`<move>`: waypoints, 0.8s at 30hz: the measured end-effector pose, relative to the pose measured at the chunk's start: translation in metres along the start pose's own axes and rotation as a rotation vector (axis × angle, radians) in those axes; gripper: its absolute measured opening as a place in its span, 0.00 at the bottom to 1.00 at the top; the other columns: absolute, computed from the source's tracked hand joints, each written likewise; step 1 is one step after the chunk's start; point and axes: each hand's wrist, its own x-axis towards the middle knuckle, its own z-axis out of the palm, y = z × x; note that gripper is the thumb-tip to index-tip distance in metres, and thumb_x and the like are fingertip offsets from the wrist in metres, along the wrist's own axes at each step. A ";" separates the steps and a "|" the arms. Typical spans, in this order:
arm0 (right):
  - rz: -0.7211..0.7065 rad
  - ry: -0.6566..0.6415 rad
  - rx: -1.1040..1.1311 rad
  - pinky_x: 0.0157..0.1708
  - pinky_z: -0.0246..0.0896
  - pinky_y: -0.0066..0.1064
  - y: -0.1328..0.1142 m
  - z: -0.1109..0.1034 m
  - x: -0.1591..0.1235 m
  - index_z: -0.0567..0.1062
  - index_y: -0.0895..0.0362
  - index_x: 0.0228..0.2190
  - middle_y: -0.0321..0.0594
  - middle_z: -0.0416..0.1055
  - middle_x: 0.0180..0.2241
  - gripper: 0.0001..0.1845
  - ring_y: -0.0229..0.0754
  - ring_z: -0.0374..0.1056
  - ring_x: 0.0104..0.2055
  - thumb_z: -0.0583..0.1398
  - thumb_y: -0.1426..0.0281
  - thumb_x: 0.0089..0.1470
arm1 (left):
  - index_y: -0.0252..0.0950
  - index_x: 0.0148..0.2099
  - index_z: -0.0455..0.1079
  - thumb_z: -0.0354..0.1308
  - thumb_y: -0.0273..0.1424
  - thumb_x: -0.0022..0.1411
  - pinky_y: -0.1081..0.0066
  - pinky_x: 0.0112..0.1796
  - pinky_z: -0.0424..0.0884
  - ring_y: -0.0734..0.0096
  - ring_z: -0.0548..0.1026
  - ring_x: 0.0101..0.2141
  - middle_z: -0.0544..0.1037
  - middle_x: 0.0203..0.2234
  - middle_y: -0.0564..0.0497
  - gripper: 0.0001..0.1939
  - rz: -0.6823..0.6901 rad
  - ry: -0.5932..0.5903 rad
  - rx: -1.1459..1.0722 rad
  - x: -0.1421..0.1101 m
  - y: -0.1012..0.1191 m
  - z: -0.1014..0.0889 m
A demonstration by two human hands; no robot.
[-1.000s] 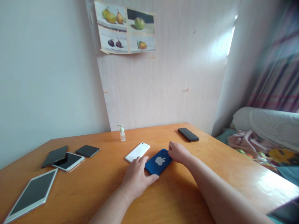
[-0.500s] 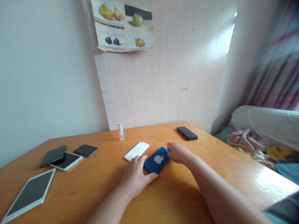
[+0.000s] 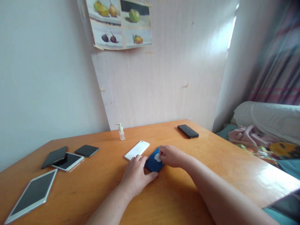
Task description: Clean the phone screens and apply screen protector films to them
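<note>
A blue phone (image 3: pixel 153 163) with a pale apple logo lies back up on the table. My left hand (image 3: pixel 137 173) grips its near end, thumb on the near edge and fingers along the far side. On the phone's upper right part rests my right hand (image 3: pixel 172 156), its fingers curled closed over the back. Whatever those fingers may pinch is hidden, and they cover the camera corner and part of the logo. Just beyond my left fingers, a white phone (image 3: pixel 137 150) lies face down.
A small pump bottle (image 3: pixel 122 134) stands behind the phones on the wooden table (image 3: pixel 187 193). Farther right lies a black phone (image 3: pixel 187 131). At left are a white tablet (image 3: pixel 31 193), a white-framed device (image 3: pixel 69 162) under a dark one (image 3: pixel 55 157), and another dark device (image 3: pixel 87 150).
My right hand has moved left from the phone's camera corner onto its back, now covering part of the logo. The left hand keeps its hold.
</note>
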 end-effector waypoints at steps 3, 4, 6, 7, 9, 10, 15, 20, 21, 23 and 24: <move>0.154 0.099 -0.029 0.27 0.46 0.28 0.020 -0.006 0.009 0.74 0.57 0.30 0.43 0.74 0.32 0.05 0.41 0.66 0.32 0.57 0.74 0.50 | 0.41 0.53 0.70 0.64 0.45 0.52 0.60 0.49 0.64 0.53 0.70 0.48 0.73 0.46 0.44 0.27 -0.002 0.016 -0.041 0.001 -0.003 0.002; 0.178 0.125 -0.026 0.27 0.45 0.29 0.025 -0.008 0.011 0.73 0.58 0.31 0.44 0.74 0.32 0.06 0.41 0.66 0.32 0.57 0.73 0.51 | 0.41 0.52 0.70 0.63 0.46 0.53 0.60 0.49 0.64 0.54 0.70 0.48 0.74 0.46 0.44 0.26 -0.006 0.026 -0.060 0.001 -0.003 0.002; 0.210 0.179 -0.012 0.26 0.46 0.28 0.030 -0.012 0.015 0.73 0.58 0.32 0.43 0.74 0.31 0.07 0.40 0.65 0.32 0.55 0.71 0.54 | 0.39 0.51 0.71 0.59 0.46 0.57 0.60 0.48 0.65 0.56 0.71 0.46 0.75 0.44 0.44 0.24 -0.014 0.044 -0.110 0.002 -0.003 0.001; 0.213 0.211 0.016 0.26 0.46 0.27 0.032 -0.013 0.016 0.73 0.58 0.32 0.42 0.74 0.31 0.07 0.39 0.65 0.31 0.55 0.70 0.54 | 0.39 0.50 0.71 0.57 0.46 0.59 0.61 0.47 0.66 0.57 0.72 0.45 0.76 0.43 0.45 0.22 -0.014 0.049 -0.138 0.002 -0.002 0.000; 0.207 0.275 0.120 0.25 0.47 0.26 0.032 -0.014 0.018 0.72 0.57 0.31 0.39 0.73 0.28 0.07 0.37 0.64 0.29 0.55 0.69 0.54 | 0.39 0.48 0.72 0.53 0.46 0.63 0.63 0.45 0.67 0.60 0.73 0.43 0.77 0.41 0.46 0.19 -0.004 0.046 -0.193 0.002 0.000 -0.005; 0.201 0.301 0.188 0.25 0.48 0.26 0.031 -0.014 0.019 0.72 0.57 0.29 0.38 0.73 0.26 0.06 0.36 0.64 0.28 0.56 0.68 0.54 | 0.39 0.47 0.72 0.51 0.46 0.64 0.64 0.44 0.68 0.61 0.73 0.42 0.77 0.40 0.47 0.19 0.006 0.039 -0.216 0.003 0.002 -0.007; 0.178 0.356 0.461 0.21 0.48 0.24 0.029 -0.012 0.020 0.72 0.57 0.28 0.35 0.71 0.22 0.06 0.34 0.61 0.21 0.57 0.67 0.52 | 0.39 0.44 0.72 0.43 0.45 0.69 0.67 0.43 0.69 0.63 0.74 0.39 0.78 0.35 0.49 0.20 0.022 0.022 -0.297 0.003 0.008 -0.015; 0.181 0.349 0.590 0.19 0.51 0.23 0.027 -0.010 0.021 0.70 0.57 0.29 0.36 0.72 0.23 0.07 0.33 0.62 0.20 0.56 0.66 0.52 | 0.39 0.44 0.71 0.41 0.44 0.70 0.66 0.44 0.68 0.61 0.74 0.41 0.78 0.36 0.47 0.21 0.019 0.075 -0.281 0.003 0.005 -0.010; 0.171 0.355 0.592 0.19 0.51 0.23 0.026 -0.010 0.021 0.70 0.56 0.29 0.35 0.72 0.23 0.07 0.33 0.61 0.20 0.57 0.65 0.53 | 0.39 0.44 0.71 0.41 0.44 0.70 0.66 0.43 0.68 0.61 0.74 0.41 0.78 0.36 0.47 0.20 0.027 0.089 -0.267 0.003 0.004 -0.009; 0.141 0.365 0.601 0.19 0.51 0.23 0.025 -0.008 0.021 0.70 0.56 0.29 0.35 0.71 0.22 0.09 0.33 0.61 0.20 0.57 0.63 0.52 | 0.39 0.45 0.70 0.41 0.42 0.70 0.67 0.40 0.68 0.62 0.75 0.38 0.78 0.35 0.47 0.19 0.043 0.112 -0.230 0.004 0.003 -0.009; 0.124 0.371 0.610 0.20 0.52 0.23 0.024 -0.008 0.021 0.70 0.56 0.29 0.35 0.71 0.22 0.09 0.33 0.61 0.20 0.57 0.63 0.52 | 0.39 0.46 0.70 0.41 0.41 0.70 0.67 0.39 0.68 0.62 0.75 0.37 0.77 0.35 0.48 0.18 0.046 0.119 -0.209 0.004 0.002 -0.010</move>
